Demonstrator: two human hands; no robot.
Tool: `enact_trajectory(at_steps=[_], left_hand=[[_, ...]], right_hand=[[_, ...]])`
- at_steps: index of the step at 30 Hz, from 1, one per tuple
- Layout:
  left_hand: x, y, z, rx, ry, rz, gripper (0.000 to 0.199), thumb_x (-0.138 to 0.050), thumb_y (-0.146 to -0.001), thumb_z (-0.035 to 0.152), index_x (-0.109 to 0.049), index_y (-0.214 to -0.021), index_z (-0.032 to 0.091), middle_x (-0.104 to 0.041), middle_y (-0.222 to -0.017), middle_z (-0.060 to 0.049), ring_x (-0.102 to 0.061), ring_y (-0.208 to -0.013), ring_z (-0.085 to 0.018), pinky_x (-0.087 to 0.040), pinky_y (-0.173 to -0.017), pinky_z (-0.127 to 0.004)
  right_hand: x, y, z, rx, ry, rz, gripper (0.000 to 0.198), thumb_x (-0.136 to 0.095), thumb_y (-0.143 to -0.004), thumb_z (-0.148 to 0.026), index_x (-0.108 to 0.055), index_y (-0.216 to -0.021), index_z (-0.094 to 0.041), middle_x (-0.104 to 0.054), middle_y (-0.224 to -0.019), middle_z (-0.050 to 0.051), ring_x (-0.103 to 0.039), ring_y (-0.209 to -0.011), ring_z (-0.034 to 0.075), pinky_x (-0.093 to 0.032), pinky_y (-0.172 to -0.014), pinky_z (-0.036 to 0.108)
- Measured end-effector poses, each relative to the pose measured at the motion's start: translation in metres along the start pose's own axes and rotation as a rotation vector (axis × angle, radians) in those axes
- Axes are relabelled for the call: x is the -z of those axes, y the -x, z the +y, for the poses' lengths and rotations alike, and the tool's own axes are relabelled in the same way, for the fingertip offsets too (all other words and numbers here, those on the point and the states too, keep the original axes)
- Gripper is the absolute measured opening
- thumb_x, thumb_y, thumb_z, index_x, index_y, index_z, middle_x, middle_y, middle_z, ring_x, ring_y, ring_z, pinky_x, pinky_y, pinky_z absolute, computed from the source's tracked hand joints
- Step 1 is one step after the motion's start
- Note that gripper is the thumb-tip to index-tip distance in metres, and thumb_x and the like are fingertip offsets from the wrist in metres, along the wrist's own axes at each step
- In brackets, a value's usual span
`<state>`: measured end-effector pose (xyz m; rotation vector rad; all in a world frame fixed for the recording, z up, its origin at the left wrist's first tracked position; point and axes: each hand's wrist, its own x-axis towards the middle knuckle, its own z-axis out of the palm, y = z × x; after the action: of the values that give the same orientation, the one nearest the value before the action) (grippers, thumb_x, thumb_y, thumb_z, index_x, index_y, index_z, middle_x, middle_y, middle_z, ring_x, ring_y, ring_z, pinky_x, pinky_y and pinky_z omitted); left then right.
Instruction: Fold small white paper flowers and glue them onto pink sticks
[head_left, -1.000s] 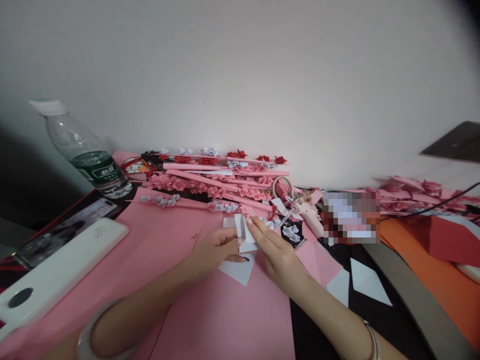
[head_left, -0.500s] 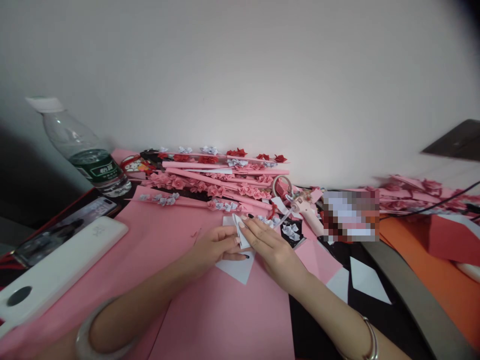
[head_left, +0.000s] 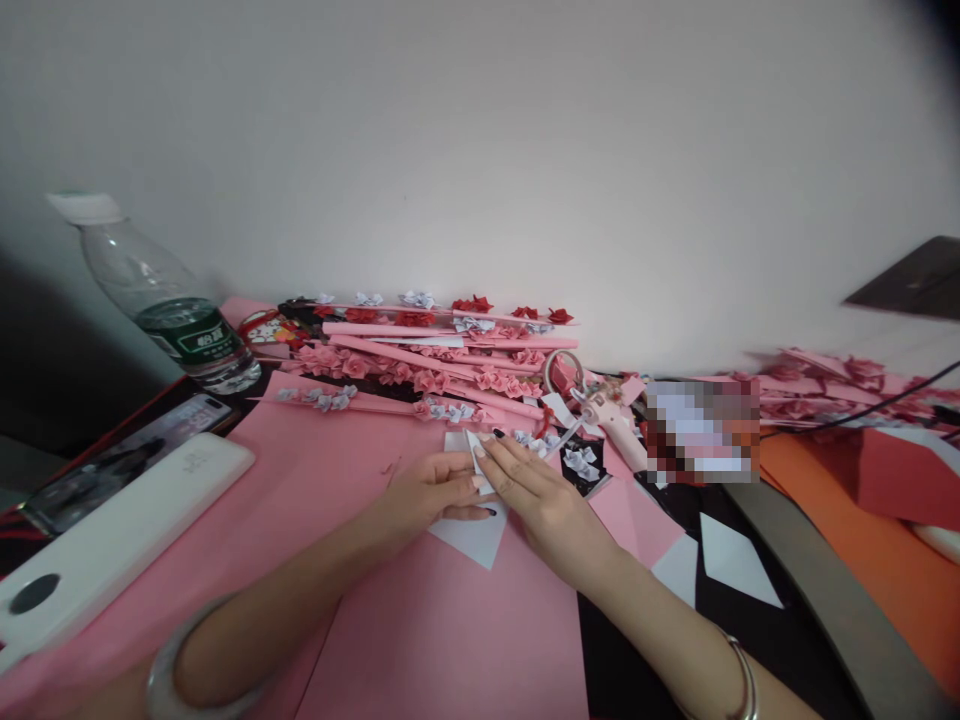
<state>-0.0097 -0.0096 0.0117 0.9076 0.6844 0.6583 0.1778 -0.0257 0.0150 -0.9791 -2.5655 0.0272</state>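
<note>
A small folded piece of white paper [head_left: 475, 450] is held between both hands above the pink sheets. My left hand [head_left: 431, 487] is closed on its left side, thumb on the near face and fingers behind it. My right hand [head_left: 532, 495] lies over its right side, fingers together and pressed against it, covering much of the fold. Beneath the hands, a flat white paper sheet [head_left: 480, 545] rests on the large pink paper [head_left: 450, 640]. Several folded white paper flowers [head_left: 581, 462] lie just past my right hand.
Pink rolled-paper stems with paper flowers [head_left: 420, 375] are piled along the wall. A water bottle [head_left: 191, 320], a phone [head_left: 135, 455] and a long white device [head_left: 127, 540] stand or lie at left. A pink glue gun [head_left: 616, 425], tape roll [head_left: 562, 372] and orange paper [head_left: 847, 540] are to the right.
Both hands keep nearly the same place and grip. My right fingers have shifted slightly left over the folded white paper, hiding more of it.
</note>
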Motion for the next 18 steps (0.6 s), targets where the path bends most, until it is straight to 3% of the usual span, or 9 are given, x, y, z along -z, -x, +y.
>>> enact_trajectory(at_steps=[11,14,18], left_hand=[[-0.006,-0.001,0.005,-0.018,-0.164,0.009,0.038,-0.061,-0.075,0.029,-0.055,-0.111,0.017,-0.063,-0.105,-0.007,-0.059,-0.095,-0.018,-0.046,-0.085,-0.034],[-0.006,-0.001,0.004,-0.058,-0.195,0.037,0.033,-0.060,-0.075,0.029,-0.056,-0.105,0.017,-0.064,-0.099,-0.006,-0.060,-0.092,-0.019,-0.046,-0.084,-0.033],[-0.008,0.002,0.006,-0.091,-0.330,0.064,0.025,-0.055,-0.078,0.027,-0.056,-0.100,0.017,-0.065,-0.086,-0.004,-0.061,-0.086,-0.018,-0.047,-0.078,-0.030]], right_hand=[[0.000,0.001,-0.004,-0.027,-0.046,-0.037,0.058,-0.035,-0.077,-0.001,-0.034,-0.134,-0.011,-0.034,-0.140,0.011,-0.021,-0.132,0.023,-0.026,-0.107,0.046],[0.006,0.002,-0.005,-0.042,-0.130,0.042,0.060,-0.040,-0.074,-0.007,-0.034,-0.134,-0.011,-0.034,-0.140,0.011,-0.024,-0.131,0.025,-0.028,-0.105,0.047],[0.012,0.001,0.003,-0.146,-0.165,0.237,0.042,-0.043,-0.081,-0.014,-0.045,-0.124,-0.015,-0.051,-0.125,0.011,-0.040,-0.121,0.024,-0.034,-0.100,0.045]])
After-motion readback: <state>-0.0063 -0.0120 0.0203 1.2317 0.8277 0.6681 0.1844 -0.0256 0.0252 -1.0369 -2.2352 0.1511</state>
